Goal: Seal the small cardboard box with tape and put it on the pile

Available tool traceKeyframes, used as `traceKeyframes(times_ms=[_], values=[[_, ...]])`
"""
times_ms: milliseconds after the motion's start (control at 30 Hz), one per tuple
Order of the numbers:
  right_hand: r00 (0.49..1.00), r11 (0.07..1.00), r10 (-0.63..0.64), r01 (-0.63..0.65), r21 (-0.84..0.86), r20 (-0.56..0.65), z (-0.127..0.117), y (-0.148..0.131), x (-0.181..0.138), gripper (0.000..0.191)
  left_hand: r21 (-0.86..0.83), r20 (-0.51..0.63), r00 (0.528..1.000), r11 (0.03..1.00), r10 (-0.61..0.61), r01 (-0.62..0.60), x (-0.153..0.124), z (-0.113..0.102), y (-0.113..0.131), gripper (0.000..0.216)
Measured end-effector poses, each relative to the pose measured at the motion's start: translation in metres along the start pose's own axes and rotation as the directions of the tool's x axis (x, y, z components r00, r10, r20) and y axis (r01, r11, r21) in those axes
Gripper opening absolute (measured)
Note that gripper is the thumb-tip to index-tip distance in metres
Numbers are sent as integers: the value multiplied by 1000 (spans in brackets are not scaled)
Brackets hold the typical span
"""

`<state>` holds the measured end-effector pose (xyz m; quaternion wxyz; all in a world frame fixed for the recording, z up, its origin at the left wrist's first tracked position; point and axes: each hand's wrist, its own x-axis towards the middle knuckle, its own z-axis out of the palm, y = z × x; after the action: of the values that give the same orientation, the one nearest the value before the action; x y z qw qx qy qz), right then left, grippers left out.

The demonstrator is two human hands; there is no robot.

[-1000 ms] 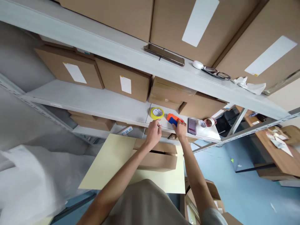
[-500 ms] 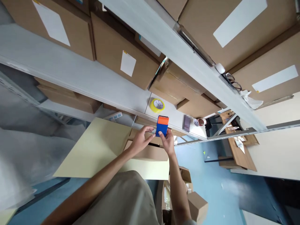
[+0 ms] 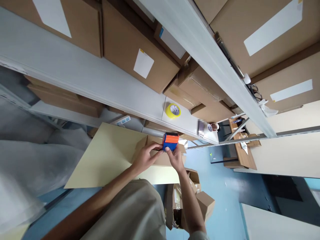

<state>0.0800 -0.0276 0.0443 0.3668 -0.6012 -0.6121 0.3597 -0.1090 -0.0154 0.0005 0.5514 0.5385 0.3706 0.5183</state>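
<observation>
Both my hands hold a small blue and orange tool (image 3: 170, 142), possibly a tape dispenser, above a flat brown cardboard box (image 3: 160, 159). My left hand (image 3: 145, 156) pinches its left side with closed fingers. My right hand (image 3: 175, 159) grips its lower right edge. The box lies on a pale yellow table top (image 3: 110, 156) in front of a white shelf (image 3: 100, 90).
A yellow tape roll (image 3: 173, 110), a blurred phone (image 3: 200, 126) and another tape roll (image 3: 212, 127) lie on the shelf. Large labelled cardboard boxes (image 3: 137, 56) fill the shelves. Glasses (image 3: 255, 91) rest on the upper shelf. More boxes (image 3: 200, 203) stand on the blue floor below.
My right hand lifted the blue and orange tool off the shelf and brought it down over the cardboard box. My left hand left the shelf edge and joined it on the tool.
</observation>
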Motion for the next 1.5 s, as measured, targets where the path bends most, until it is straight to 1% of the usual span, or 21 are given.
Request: traceKeyframes(times_ms=[67,167,267,333,400,533,667,800,900,1000,1067,1133,1167,1233,1267,1300,1333,1367,1400,1433,1500], values=[[1000,996,-8,8,-86,3,-2,-4,-4,57,-39,17,999,998,-49,49,2,-17,7,38],[998,981,-3,15,-195,61,-10,-11,-11,48,-116,28,995,988,-97,99,12,-42,23,52],[990,957,24,17,-291,137,-19,-20,-18,44,-105,118,987,987,-109,121,25,-60,40,53],[983,943,42,20,-332,177,-23,-27,-21,43,-76,194,976,991,-97,114,30,-66,48,49],[976,932,63,17,-363,207,-25,-33,-24,42,-65,235,969,993,-77,95,33,-68,52,44],[969,898,75,37,-438,235,-30,-44,-26,38,-73,219,973,994,-67,84,32,-67,49,42],[959,870,93,53,-490,269,-34,-59,-22,39,-77,176,979,990,-100,114,29,-63,34,50],[931,862,226,-55,-504,286,-38,-79,-13,47,-83,52,984,982,-168,172,18,-58,12,54],[874,839,333,-102,-534,355,-43,-97,-3,51,-131,8,970,961,-243,242,2,-50,-6,56],[805,815,397,-88,-573,440,-50,-113,10,52,-226,-4,945,921,-327,318,-12,-35,-19,60],[760,796,439,-83,-599,479,-54,-121,20,53,-274,-21,938,904,-346,327,-16,-24,-23,59],[736,774,462,-62,-630,495,-58,-127,31,54,-294,-30,938,900,-346,323,-16,-19,-27,54],[733,760,465,-42,-649,497,-61,-130,36,55,-294,-47,935,899,-352,324,-14,-21,-30,52],[713,722,487,-5,-691,504,-69,-138,45,59,-290,-148,909,896,-390,337,-11,-36,-42,49],[695,699,514,1,-715,503,-75,-142,49,61,-288,-236,877,892,-419,348,-10,-48,-51,49],[669,676,551,-8,-737,498,-81,-146,53,64,-298,-339,827,885,-449,359,-11,-61,-61,51],[639,657,592,-27,-754,492,-88,-151,56,66,-303,-388,794,879,-468,369,-13,-74,-73,52],[609,644,626,-51,-763,488,-93,-155,58,67,-302,-397,782,873,-481,383,-16,-84,-84,52],[588,637,648,-71,-767,484,-98,-158,61,68,-303,-384,783,867,-490,395,-19,-91,-96,53],[581,634,657,-81,-769,481,-102,-160,62,69,-316,-377,778,859,-502,402,-22,-94,-106,54],[599,626,650,-73,-776,467,-103,-163,65,70,-345,-357,765,837,-536,425,-26,-87,-122,57]])
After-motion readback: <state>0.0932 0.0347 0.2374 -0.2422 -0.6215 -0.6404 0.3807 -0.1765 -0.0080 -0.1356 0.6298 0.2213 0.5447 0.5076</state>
